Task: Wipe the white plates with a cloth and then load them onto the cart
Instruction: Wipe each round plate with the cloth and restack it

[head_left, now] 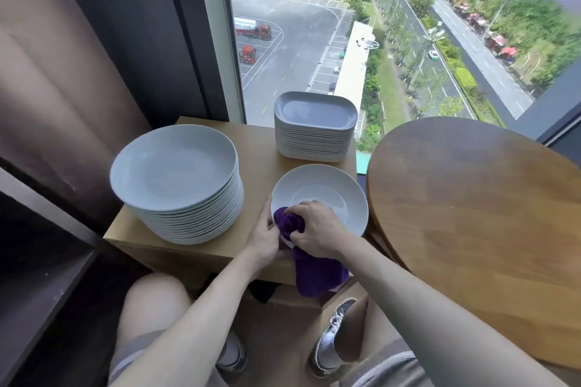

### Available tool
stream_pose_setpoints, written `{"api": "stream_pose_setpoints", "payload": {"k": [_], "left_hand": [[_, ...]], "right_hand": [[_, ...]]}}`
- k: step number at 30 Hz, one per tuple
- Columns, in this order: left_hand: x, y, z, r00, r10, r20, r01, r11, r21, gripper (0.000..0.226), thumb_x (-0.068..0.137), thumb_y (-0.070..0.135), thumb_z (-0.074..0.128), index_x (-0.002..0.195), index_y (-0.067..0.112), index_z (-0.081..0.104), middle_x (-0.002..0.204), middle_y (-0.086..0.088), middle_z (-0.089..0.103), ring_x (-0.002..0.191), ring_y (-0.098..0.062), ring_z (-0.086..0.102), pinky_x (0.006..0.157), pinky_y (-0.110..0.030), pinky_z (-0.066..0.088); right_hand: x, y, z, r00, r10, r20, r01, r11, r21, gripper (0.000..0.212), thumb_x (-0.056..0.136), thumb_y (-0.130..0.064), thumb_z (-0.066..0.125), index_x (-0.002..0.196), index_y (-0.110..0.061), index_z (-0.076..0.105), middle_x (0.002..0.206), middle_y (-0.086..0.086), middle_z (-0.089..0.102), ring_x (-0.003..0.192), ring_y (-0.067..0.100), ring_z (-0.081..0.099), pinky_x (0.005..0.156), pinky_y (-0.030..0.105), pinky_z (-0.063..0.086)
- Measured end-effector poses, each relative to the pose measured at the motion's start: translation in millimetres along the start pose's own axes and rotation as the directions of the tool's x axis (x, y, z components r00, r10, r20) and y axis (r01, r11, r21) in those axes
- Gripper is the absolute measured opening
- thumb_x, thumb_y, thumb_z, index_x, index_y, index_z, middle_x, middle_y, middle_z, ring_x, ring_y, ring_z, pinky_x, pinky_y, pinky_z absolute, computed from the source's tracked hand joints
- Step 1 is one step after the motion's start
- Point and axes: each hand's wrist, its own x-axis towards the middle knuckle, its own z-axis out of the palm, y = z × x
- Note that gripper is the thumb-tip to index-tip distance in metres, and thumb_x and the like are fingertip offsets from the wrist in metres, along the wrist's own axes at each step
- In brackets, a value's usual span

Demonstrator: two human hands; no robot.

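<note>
A single white round plate [339, 188] sits at the near right corner of a small wooden stand [261, 148]. My left hand [264, 236] grips its near left rim. My right hand [314, 229] holds a bunched purple cloth [290, 221] against the plate's near inner side. The rest of the cloth hangs down over the stand's front edge. A tall stack of round white plates [176, 182] stands on the left of the stand. A stack of rounded square plates [314, 129] stands at the back right. No cart is in view.
A round wooden table [478, 214] fills the right side, close to the stand. A floor-to-ceiling window [314, 25] lies straight ahead, with a brown curtain [63, 72] at the left. My knees and shoes are below the stand.
</note>
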Motion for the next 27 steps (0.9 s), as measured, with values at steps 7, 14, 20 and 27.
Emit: {"api": "stream_pose_setpoints", "payload": {"k": [7, 14, 20, 27], "left_hand": [[0.5, -4.5, 1.0, 1.0, 0.019, -0.002, -0.019, 0.999, -0.037, 0.067, 0.108, 0.011, 0.05, 0.154, 0.057, 0.031, 0.136, 0.008, 0.061, 0.107, -0.014, 0.072, 0.073, -0.044, 0.064], [2.9, -3.3, -2.0, 0.998, -0.013, -0.055, 0.01, 0.998, -0.065, 0.076, 0.105, -0.001, 0.044, 0.155, 0.054, 0.03, 0.139, 0.004, 0.059, 0.118, -0.02, 0.065, 0.068, -0.039, 0.063], [4.1, -1.8, -6.5, 0.997, -0.007, -0.081, 0.007, 1.0, -0.003, 0.074, 0.104, 0.004, 0.047, 0.155, 0.055, 0.029, 0.148, 0.008, 0.05, 0.133, -0.025, 0.053, 0.069, -0.036, 0.064], [2.4, -1.2, -3.0, 0.996, 0.033, -0.082, -0.027, 0.997, 0.075, 0.072, 0.106, 0.01, 0.045, 0.157, 0.056, 0.024, 0.146, 0.006, 0.045, 0.113, -0.009, 0.054, 0.06, -0.027, 0.06]], "right_hand": [[33.5, 7.5, 1.2, 0.996, -0.072, -0.057, 0.064, 0.989, -0.131, 0.045, 0.083, -0.027, 0.064, 0.128, -0.023, 0.061, 0.125, 0.001, 0.063, 0.12, 0.028, 0.049, 0.097, 0.042, 0.037], [60.6, 26.0, -14.6, 0.995, -0.079, -0.055, 0.058, 0.95, -0.306, 0.059, 0.092, -0.027, 0.062, 0.148, -0.025, 0.045, 0.156, -0.002, 0.041, 0.145, 0.025, 0.028, 0.113, 0.048, 0.027], [54.7, 34.6, -35.9, 0.997, 0.031, -0.075, -0.065, 0.852, -0.52, 0.042, 0.091, -0.021, 0.062, 0.131, -0.018, 0.05, 0.137, 0.007, 0.048, 0.129, 0.031, 0.04, 0.099, 0.049, 0.036], [16.6, 42.5, -51.2, 0.985, 0.169, 0.044, -0.119, 0.83, -0.545, 0.029, 0.086, -0.021, 0.055, 0.114, -0.021, 0.05, 0.119, 0.006, 0.058, 0.121, 0.032, 0.045, 0.094, 0.049, 0.034]]}}
